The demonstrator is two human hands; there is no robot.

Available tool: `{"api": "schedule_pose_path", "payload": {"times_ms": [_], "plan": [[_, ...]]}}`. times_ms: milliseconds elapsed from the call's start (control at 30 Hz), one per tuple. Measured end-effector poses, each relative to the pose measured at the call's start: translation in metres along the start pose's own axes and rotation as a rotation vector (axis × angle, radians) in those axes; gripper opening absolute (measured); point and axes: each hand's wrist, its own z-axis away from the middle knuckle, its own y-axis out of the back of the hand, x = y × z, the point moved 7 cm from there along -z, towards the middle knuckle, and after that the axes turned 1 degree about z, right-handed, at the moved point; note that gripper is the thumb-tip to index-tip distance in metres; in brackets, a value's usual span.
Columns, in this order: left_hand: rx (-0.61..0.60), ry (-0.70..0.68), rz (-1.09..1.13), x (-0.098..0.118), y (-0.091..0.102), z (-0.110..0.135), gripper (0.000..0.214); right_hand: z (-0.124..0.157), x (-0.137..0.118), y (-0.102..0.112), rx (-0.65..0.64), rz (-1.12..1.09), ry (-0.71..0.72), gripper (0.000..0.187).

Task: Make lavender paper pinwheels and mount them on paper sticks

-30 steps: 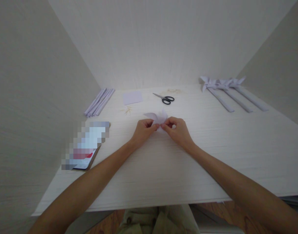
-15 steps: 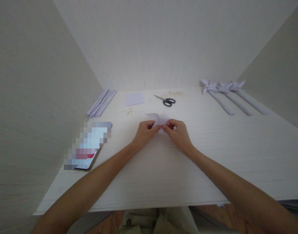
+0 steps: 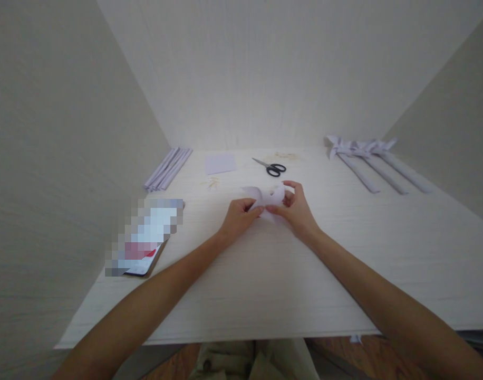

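A white paper pinwheel head (image 3: 268, 198), its blades curled inward, is held above the middle of the table between both hands. My left hand (image 3: 241, 215) is closed on its left side, the thumb pressed near the centre. My right hand (image 3: 295, 208) pinches it from the right with the thumb at the centre, while the index finger stretches up past a blade. Whatever lies under the thumbs is hidden. Just beyond the hands lie black-handled scissors (image 3: 273, 169), blades pointing to the left.
Rolled paper sticks (image 3: 168, 169) lie at the back left, beside square paper sheets (image 3: 220, 163). Small pale sticks (image 3: 212, 183) are scattered nearby, others (image 3: 285, 155) behind the scissors. A phone (image 3: 152, 237) rests at left. Three finished pinwheels (image 3: 362, 148) lie at right. Walls (image 3: 241, 74) enclose the table.
My right hand has opened out somewhat, its index finger lifting up and away from the paper. More of the right-hand blade shows. My left hand keeps its hold.
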Motion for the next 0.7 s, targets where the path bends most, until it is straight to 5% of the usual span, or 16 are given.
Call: {"api": "schedule_pose_path", "payload": {"times_ms": [133, 700], "plan": [[-0.044, 0.002, -0.013, 0.0016, -0.0028, 0.0006, 0.020, -0.0018, 0.0069, -0.0047, -0.110, -0.104, -0.100, 0.068], [0.027, 0.012, 0.072, 0.0013, -0.0016, 0.0024, 0.018, 0.0020, 0.0075, -0.0007, -0.006, -0.266, -0.181, 0.060]]}}
